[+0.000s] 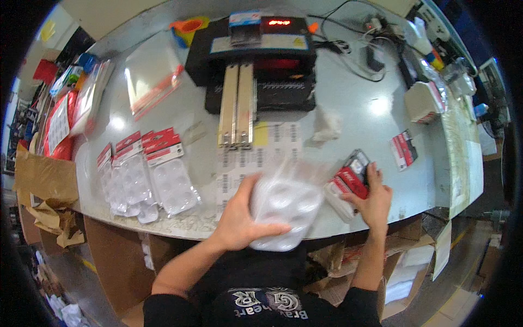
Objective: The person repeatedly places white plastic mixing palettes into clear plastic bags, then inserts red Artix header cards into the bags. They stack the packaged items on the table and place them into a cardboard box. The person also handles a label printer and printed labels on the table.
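Observation:
My left hand (235,224) is closed round a white plastic palette with round wells (291,204), held over the table's front edge with the thumb on top. A clear plastic bag, blurred, shows at the palette's far end. To the right, my right hand (375,200) grips a stack of red, black and white cards (351,182) lying on the table, thumb on one side and fingers on the other. At the left lie several bagged white palettes (171,185) with red and white header cards.
A black machine (261,46) with a lit red display and a metal-railed track (237,106) stands at the back. Clear bags (152,76) lie to its left. A loose card (403,150), a white card stack (425,102) and cables (351,60) are at the right.

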`<state>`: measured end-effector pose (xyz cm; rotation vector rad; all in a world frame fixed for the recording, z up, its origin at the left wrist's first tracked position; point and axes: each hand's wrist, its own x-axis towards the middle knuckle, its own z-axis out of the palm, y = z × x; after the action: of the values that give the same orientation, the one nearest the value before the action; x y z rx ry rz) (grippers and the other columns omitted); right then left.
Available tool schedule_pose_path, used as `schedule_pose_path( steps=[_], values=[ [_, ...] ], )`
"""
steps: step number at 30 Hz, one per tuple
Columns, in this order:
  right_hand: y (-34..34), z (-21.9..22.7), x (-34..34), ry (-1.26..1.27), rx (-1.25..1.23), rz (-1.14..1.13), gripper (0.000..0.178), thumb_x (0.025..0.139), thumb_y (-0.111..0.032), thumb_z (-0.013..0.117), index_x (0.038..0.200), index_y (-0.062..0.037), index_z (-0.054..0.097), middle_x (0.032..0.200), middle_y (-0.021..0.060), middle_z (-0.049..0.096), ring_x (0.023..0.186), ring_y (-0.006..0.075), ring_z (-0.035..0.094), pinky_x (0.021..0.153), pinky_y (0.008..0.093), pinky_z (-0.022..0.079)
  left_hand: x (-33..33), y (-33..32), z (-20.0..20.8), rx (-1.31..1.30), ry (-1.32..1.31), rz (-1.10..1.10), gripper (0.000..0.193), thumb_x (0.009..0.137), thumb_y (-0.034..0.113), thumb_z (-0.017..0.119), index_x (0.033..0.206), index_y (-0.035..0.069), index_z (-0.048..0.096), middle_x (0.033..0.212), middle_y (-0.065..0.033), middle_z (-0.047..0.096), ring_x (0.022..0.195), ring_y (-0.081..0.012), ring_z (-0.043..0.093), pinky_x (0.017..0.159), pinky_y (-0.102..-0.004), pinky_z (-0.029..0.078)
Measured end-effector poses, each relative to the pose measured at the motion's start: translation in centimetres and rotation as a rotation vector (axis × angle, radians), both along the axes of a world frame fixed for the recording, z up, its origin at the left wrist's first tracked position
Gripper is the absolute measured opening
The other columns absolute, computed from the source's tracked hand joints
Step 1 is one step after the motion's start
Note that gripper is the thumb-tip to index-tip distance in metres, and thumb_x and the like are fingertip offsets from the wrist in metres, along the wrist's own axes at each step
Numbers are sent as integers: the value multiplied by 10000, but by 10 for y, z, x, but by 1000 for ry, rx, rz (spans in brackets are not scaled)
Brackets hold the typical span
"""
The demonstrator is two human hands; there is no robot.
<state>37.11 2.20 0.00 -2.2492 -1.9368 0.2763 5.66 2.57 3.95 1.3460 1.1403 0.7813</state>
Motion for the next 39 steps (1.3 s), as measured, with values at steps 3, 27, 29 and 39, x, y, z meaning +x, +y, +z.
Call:
schedule_pose_path(
  steps=[3, 27, 29, 39],
  values=[
    [-2, -1, 0, 51, 47, 37, 1026, 572, -452, 825, 1376, 23, 401, 1396, 234, 433, 1309, 340, 419, 994, 438, 324, -42, -49, -34, -384, -17, 206, 1006, 571, 330, 883, 1320, -88, 357, 1157, -191, 550, 1108, -275, 544, 983, -367, 406],
    [44, 109, -158, 1065, 137, 16, 672, 552, -188, 898, 1106, 38, 592, 987, 93, 667, 886, 188, 655, 770, 294, 513, -79, -8, -10, -26, -220, 388, 137, 867, 40, 646, 928, 17, 525, 1112, -172, 614, 1031, -224, 602, 858, -332, 482],
    [52, 113, -166, 915, -9, 296, 638, 573, -228, 890, 1084, 27, 604, 996, 122, 676, 888, 193, 665, 780, 304, 514, -77, -17, 1, -207, -461, 257, 163, 899, 17, 599, 1001, 17, 472, 1126, -179, 630, 1021, -198, 614, 844, -294, 492],
    [64, 86, -188, 708, -493, 447, 396, 733, -313, 792, 894, 10, 629, 639, 170, 593, 521, 275, 538, 551, 330, 456, -73, -24, 5, -220, -96, 195, 141, 945, 145, 588, 947, 9, 623, 724, -30, 678, 586, -12, 460, 522, -193, 372]
  ],
)
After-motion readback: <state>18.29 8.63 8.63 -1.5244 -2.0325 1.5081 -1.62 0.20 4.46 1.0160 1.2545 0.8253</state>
